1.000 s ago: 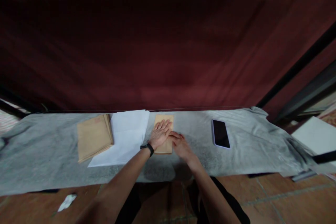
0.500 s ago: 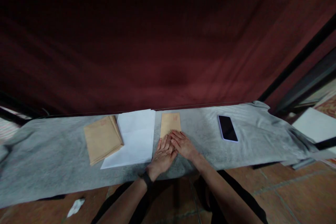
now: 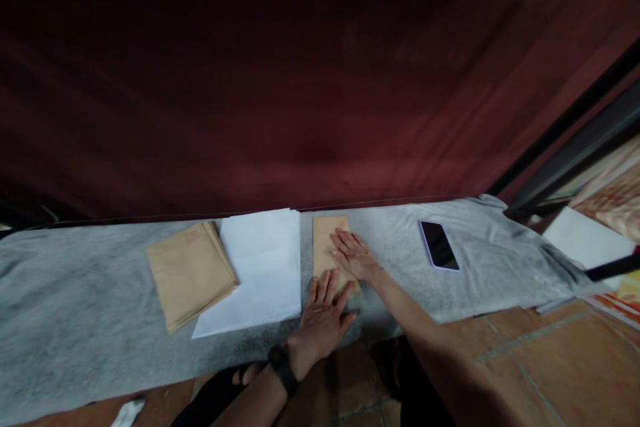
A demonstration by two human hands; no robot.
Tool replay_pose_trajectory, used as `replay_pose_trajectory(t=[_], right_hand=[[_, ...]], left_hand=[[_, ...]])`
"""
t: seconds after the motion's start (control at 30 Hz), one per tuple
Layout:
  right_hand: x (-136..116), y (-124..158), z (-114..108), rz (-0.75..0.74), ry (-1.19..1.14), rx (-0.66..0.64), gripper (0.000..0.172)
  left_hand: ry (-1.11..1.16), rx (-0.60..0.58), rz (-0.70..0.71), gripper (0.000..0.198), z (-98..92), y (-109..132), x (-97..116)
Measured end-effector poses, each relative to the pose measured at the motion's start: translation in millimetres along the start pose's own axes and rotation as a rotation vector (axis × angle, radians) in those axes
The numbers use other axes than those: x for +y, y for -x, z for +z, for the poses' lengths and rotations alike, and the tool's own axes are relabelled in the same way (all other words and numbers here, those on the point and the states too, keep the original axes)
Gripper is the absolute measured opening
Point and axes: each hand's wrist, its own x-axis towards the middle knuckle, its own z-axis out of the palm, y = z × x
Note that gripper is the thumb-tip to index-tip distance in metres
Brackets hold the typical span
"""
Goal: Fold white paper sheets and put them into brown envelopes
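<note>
A brown paper envelope (image 3: 324,247) lies flat on the grey cloth in front of me. My right hand (image 3: 356,256) rests flat across its upper right part, fingers spread. Over its lower end lies my left hand (image 3: 325,310), palm down with the fingers apart and a dark band on the wrist. Neither hand grips anything. Just left of the envelope is a stack of white paper sheets (image 3: 263,260). A pile of brown envelopes (image 3: 190,273) overlaps the sheets' left side, with a red mark on the top one.
The grey cloth (image 3: 100,307) covers a long narrow surface against a dark red curtain (image 3: 320,113). A phone (image 3: 439,245) lies to the right. Beyond the right end stands a black bar (image 3: 613,268) near a white board (image 3: 585,237). A white scrap (image 3: 129,412) is on the tiled floor.
My hands, earlier together on the envelope's lower part, have moved apart. The right one slid up the envelope; the left came down toward the near edge. The view shifted slightly.
</note>
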Motion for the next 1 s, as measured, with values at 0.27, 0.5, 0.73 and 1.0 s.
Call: replay_pose_trajectory(t=[0.27,0.5,0.73,1.0], right_hand=[[2,-34,4,0.125,0.106,0.080,0.055],[-24,-16,7,-0.119,0.030,-0.146,0.053],[-41,22,-7,-0.095,-0.229,-0.283,0.058],[-37,79,-18,0.026,-0.660,-0.078,0.056]], left_hand=[[0.059,-0.032,0.025,0.065,-3.5,8,-2],[0.066,-0.086,0.012,0.069,-11.8,9,6],[0.071,-0.111,0.039,0.059,-18.5,10,1],[0.147,0.033,0.084,0.047,-19.9,0,-18]])
